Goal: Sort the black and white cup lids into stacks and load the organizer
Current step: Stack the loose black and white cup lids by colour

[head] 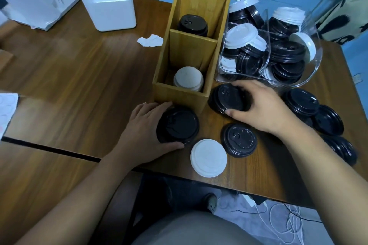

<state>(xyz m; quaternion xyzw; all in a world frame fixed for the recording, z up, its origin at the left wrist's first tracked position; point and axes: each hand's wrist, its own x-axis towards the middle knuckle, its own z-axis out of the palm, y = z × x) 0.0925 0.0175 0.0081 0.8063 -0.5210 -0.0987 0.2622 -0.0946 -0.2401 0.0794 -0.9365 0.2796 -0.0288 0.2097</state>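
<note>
A wooden organizer [180,95] with three compartments stands mid-table. Its near compartment holds a white lid stack [188,78], the middle one a black lid stack [192,24], the far one a dark lid, barely visible. My left hand [146,125] grips a stack of black lids [178,126] on the table just in front of the organizer. My right hand [260,105] grips another black lid stack [227,98] to the organizer's right. One white lid [208,157] and one black lid [240,140] lie loose near the table's front edge.
A clear plastic bin [316,55] full of mixed black and white lids sits at the right. More black lids [302,101] lie along the right edge. A white foam box [108,0] and a torn white scrap [150,41] lie at the back left.
</note>
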